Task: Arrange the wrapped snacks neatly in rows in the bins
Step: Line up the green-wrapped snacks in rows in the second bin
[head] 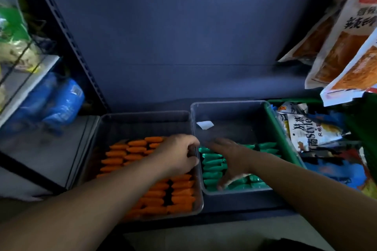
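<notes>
In the head view we are curling our left hand (179,155) over the orange wrapped snacks (181,189) in the left clear bin (142,116); we cannot tell whether it is gripping one. Our right hand (230,157) is lying flat, fingers spread, on the green wrapped snacks (212,164) in the right clear bin (234,106). We should be pressing lightly, nudging rows flush.

Left hand (179,156) has curled fingers, right hand (230,157) lies spread flat.
</notes>
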{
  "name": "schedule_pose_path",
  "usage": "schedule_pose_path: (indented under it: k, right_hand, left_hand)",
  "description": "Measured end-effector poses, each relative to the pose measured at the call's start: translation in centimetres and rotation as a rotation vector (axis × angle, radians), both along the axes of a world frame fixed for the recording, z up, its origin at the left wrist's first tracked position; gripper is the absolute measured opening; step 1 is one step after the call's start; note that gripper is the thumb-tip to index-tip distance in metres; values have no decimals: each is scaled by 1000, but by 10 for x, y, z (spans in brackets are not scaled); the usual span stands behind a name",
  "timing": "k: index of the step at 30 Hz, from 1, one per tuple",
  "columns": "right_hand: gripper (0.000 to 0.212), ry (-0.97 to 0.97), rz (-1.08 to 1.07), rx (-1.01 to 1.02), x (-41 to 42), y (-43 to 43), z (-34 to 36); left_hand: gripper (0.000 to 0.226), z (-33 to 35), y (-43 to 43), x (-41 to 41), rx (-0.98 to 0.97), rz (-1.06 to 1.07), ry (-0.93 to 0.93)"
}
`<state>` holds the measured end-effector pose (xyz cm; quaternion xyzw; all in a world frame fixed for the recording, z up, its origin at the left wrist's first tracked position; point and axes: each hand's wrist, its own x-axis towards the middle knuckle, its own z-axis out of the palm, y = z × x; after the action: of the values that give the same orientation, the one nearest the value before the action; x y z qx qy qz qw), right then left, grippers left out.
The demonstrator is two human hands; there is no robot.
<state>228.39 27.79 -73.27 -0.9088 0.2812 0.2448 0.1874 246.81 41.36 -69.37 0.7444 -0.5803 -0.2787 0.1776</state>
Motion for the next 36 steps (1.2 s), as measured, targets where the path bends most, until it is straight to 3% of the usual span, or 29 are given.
schedule_pose_path:
  k: [4, 8, 13, 18, 22, 29, 33, 36]
  right_hand:
    - [148, 52, 138, 25, 13, -15, -18]
    - [149, 49, 166, 41, 24, -23, -29]
    - [132, -85, -19, 111, 33, -44, -25]
    - [122, -79, -62, 146, 38, -56, -18]
    - [129, -110, -71, 177, 36, -57, -21]
    - [133, -137, -49, 267, 26, -52, -10]
    - [159, 53, 125, 130, 22, -34, -14]
    - [161, 46, 192, -1, 22, -24, -24]
  left_hand:
    - [36, -14, -6, 13, -12, 3, 23]
    - [42, -26, -4, 22, -21, -18, 22]
    - [43, -37, -5, 25, -80, 17, 28]
    - [40, -32, -12, 10, -246, -90, -135]
    - [57, -35, -17, -11, -192, -145, -154]
    - [48, -36, -18, -4, -227, -77, -88]
    - [47, -38, -12, 6, -212, -68, -87]
    - [51, -39, -6, 11, -187, -46, -56]
